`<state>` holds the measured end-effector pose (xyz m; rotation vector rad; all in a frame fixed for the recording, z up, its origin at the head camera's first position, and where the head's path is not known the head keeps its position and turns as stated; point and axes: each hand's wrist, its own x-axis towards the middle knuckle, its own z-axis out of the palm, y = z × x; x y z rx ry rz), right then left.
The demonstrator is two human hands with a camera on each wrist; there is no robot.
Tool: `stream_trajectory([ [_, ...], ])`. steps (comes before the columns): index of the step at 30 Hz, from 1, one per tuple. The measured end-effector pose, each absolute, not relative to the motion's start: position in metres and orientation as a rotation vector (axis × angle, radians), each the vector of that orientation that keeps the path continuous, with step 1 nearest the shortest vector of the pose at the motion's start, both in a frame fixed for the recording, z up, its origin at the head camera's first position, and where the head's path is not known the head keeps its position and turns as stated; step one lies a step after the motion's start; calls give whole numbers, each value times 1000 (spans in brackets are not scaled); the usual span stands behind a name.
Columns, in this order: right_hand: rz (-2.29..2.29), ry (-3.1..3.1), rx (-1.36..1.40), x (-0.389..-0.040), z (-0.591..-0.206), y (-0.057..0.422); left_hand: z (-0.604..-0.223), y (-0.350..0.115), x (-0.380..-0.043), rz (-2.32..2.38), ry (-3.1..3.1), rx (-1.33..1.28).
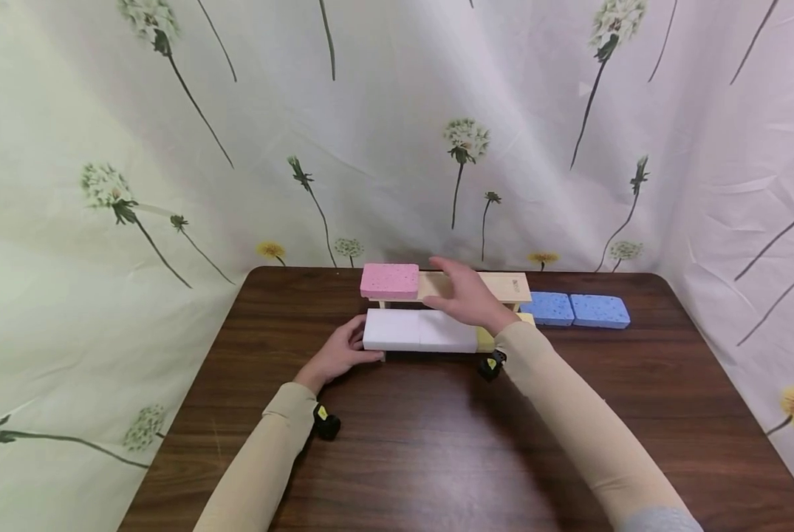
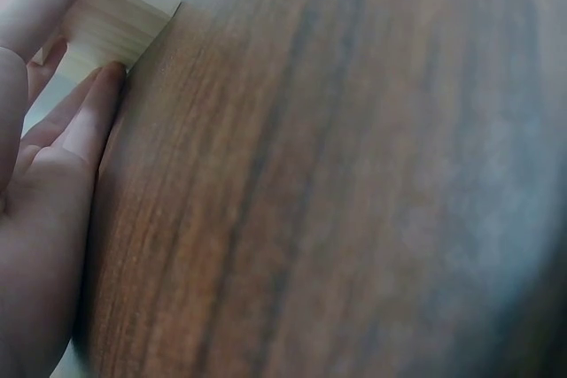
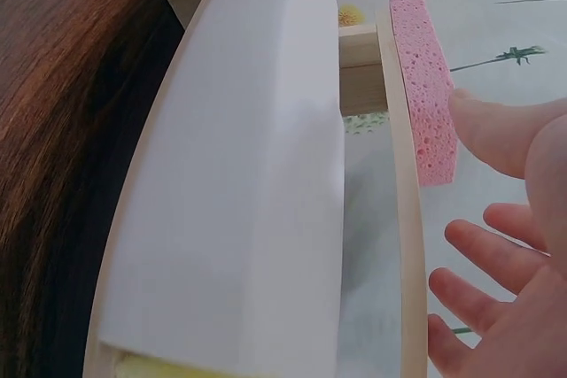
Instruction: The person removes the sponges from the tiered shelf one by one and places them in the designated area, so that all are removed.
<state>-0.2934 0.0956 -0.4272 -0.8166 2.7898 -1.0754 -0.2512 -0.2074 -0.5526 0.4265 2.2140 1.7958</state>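
Observation:
A two-tier wooden rack (image 1: pixel 459 287) stands toward the back of the table. Two white sponge-like blocks (image 1: pixel 393 330) lie end to end on its lower tier, with a yellow piece (image 1: pixel 485 339) at their right. On the upper tier's left end sits a pink sponge (image 1: pixel 390 280). My left hand (image 1: pixel 339 352) grips the rack's lower left end, thumb in front and fingers behind; in the left wrist view they meet a wooden leg (image 2: pixel 111 19). My right hand (image 1: pixel 466 294) hovers at the upper tier with fingers spread, holding nothing; its thumb is near the pink sponge (image 3: pixel 425 90).
Two blue sponges (image 1: pixel 599 311) lie side by side on the dark wooden table (image 1: pixel 410 443), right of the rack. A dandelion-print curtain (image 1: pixel 397 148) hangs directly behind the table's back edge.

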Motion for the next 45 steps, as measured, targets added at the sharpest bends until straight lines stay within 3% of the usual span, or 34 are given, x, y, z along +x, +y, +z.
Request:
stream_trajectory([
  [45, -883, 2917, -677, -302, -435, 57, -552, -208, -252, 1780, 2215, 432],
])
